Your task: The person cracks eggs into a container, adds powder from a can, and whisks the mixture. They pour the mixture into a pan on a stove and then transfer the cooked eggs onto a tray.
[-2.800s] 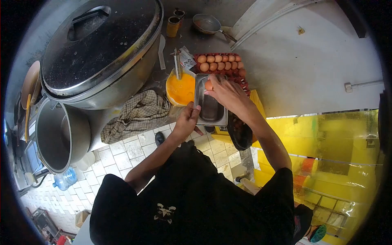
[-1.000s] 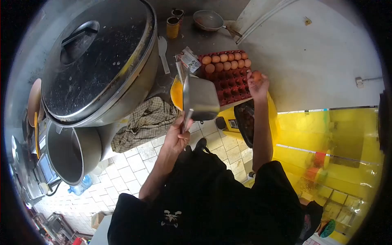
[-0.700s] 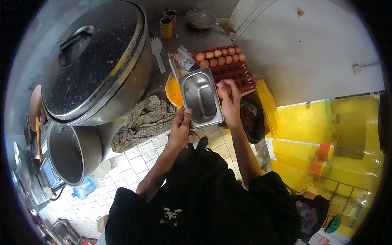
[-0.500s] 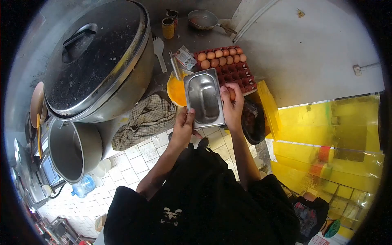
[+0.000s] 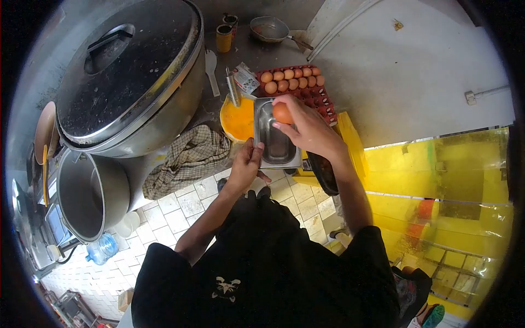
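A small rectangular metal pan (image 5: 278, 147) is gripped at its near left edge by my left hand (image 5: 246, 163). Above the far part of this pan, my right hand (image 5: 311, 128) pinches a brown egg (image 5: 282, 113) between its fingers. Just left of the pan is a bowl of orange-yellow beaten egg (image 5: 238, 119) with a metal-handled tool (image 5: 232, 87) standing in it. Behind my right hand lies a red egg tray (image 5: 326, 104), its far rows filled with several brown eggs (image 5: 293, 83) and its nearer cups partly hidden.
A large lidded pot (image 5: 131, 82) fills the left side, with an open deep pot (image 5: 82, 194) below it. A checkered cloth (image 5: 188, 158) lies near the counter edge. Farther back are a white spatula (image 5: 211, 71) and a small frying pan (image 5: 269, 29). Yellow plastic strips (image 5: 465, 175) hang right.
My right hand has moved from the pan's right side to above it, bringing the egg over the far part. My left hand still holds the pan.
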Tool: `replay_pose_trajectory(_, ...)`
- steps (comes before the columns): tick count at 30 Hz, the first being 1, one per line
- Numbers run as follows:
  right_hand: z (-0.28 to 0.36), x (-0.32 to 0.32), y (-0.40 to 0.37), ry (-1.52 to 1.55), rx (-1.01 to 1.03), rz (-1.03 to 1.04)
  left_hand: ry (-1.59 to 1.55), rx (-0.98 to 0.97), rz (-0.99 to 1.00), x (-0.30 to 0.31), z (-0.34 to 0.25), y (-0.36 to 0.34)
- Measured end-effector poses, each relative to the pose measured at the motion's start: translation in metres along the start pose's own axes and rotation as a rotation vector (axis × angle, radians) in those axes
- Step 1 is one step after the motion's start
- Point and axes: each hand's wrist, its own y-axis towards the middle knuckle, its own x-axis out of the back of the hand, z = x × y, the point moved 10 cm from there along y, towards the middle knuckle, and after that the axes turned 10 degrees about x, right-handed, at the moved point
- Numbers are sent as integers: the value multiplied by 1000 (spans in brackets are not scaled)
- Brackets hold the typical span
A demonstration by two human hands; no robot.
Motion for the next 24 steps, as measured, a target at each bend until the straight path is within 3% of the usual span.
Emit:
replay_pose_trajectory(3,-11,-26,5,-126,-68,230,22,18,18,-4,2,2)
replay_pose_trajectory(6,-5,-32,10,-211,71,229,30,33,30,-5,3,2)
replay_pose_trajectory(9,-12,-46,11,-165,42,329,5,30,47,-4,4,-1)
replay_pose_trajectory(18,-23,-61,3,-277,-60,373,-23,19,19,0,12,0)
replay_pose_trajectory(21,-23,-47,2,-222,-31,228,-49,10,19,4,16,-1)
replay_pose_trajectory(24,-34,1,-11,92,2,-258,-118,-10,-8,8,11,-5)
